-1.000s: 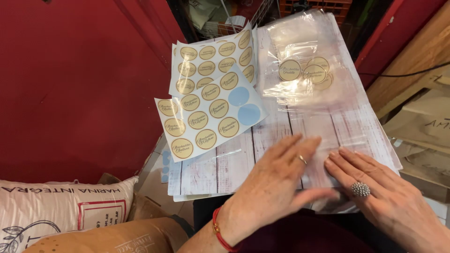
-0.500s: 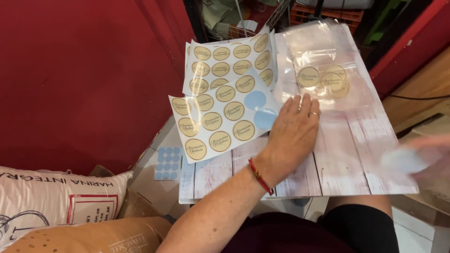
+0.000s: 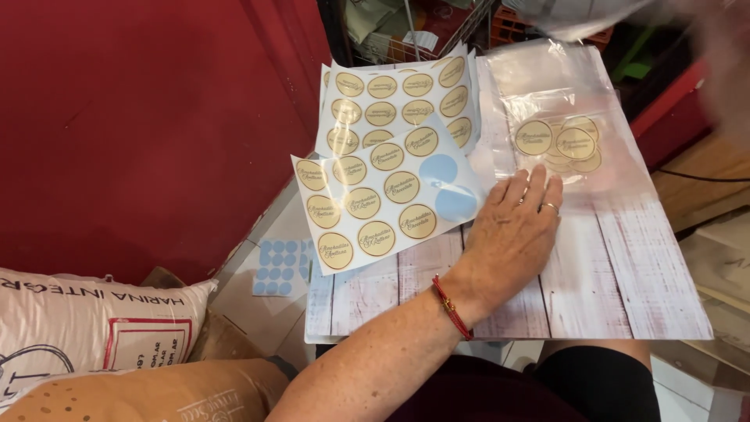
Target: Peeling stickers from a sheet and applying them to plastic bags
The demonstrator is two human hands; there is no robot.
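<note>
My left hand (image 3: 512, 234) lies flat with fingers apart on a white wood-print board (image 3: 617, 266). Its fingertips touch the lower edge of a pile of clear bags (image 3: 555, 141) that carry round gold stickers. Just left of the hand lies a tilted sticker sheet (image 3: 375, 203) with gold round labels and two bare blue spots. More sticker sheets (image 3: 398, 101) are stacked behind it. My right hand (image 3: 723, 70) is a blur at the top right edge, raised above the board. It seems to hold a clear bag (image 3: 582, 17), also blurred.
A red wall (image 3: 141, 117) stands close on the left. A white printed sack (image 3: 86, 312) and a brown paper sack (image 3: 156, 395) lie at the lower left. A sheet with blue dots (image 3: 281, 266) sits beside the board. Wire baskets and crates (image 3: 406, 31) stand beyond it.
Both hands pressed a bag near the front edge. My left hand then slid up to the bag pile and stays there. My right hand moved right, then up toward the top edge.
</note>
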